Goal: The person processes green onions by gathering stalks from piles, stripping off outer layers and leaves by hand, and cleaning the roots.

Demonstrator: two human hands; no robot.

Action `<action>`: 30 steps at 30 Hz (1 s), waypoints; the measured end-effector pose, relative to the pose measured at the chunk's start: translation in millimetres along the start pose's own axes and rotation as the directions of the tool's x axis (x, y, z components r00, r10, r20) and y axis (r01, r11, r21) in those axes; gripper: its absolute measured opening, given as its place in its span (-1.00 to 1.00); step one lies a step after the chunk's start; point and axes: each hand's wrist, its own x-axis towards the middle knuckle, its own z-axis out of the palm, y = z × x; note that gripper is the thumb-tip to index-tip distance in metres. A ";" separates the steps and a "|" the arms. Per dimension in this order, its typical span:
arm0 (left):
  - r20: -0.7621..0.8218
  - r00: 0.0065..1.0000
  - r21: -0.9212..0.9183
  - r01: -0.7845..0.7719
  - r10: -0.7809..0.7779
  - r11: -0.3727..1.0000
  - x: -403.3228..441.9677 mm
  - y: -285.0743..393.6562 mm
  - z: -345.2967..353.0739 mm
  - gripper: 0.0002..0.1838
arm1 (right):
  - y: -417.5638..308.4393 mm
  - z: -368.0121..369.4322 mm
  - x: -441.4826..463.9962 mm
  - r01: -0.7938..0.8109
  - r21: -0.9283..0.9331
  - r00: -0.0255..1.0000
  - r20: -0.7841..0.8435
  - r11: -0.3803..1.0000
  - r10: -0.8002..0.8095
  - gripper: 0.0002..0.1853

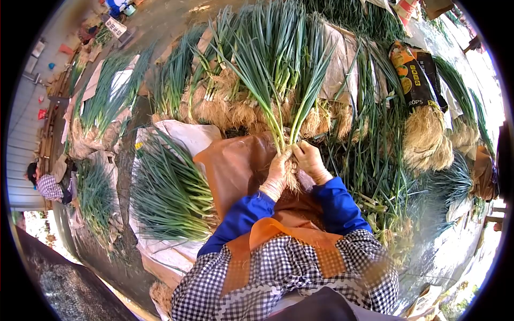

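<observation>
Green onion stalks [276, 128] with long green leaves stand up between my two hands, in front of the brown apron [230, 163]. My left hand [277, 170] is wrapped round their pale lower ends, and stringy roots hang beneath it. Close against it on the right, my right hand [310, 160] has its fingers closed at the base of the stalks; the fingertips are partly hidden. Behind the hands lies a row of green onions with tan roots [243, 111]. To the left a trimmed-looking pile of green onions [171, 187] rests on a pale sheet [187, 134].
Loose green leaves [369, 166] cover the ground at right. Beyond them lies a black printed bag [415, 77] beside bundled roots [426, 139]. More onions [96, 192] lie at far left, near a person in a checked top [49, 187].
</observation>
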 end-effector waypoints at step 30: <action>0.108 0.979 -0.095 0.182 -0.172 0.979 -7.2 7.4 -4.6 -0.87 | 2.7 -16.6 14.2 -0.278 0.454 0.936 0.328 0.846 0.131 -0.77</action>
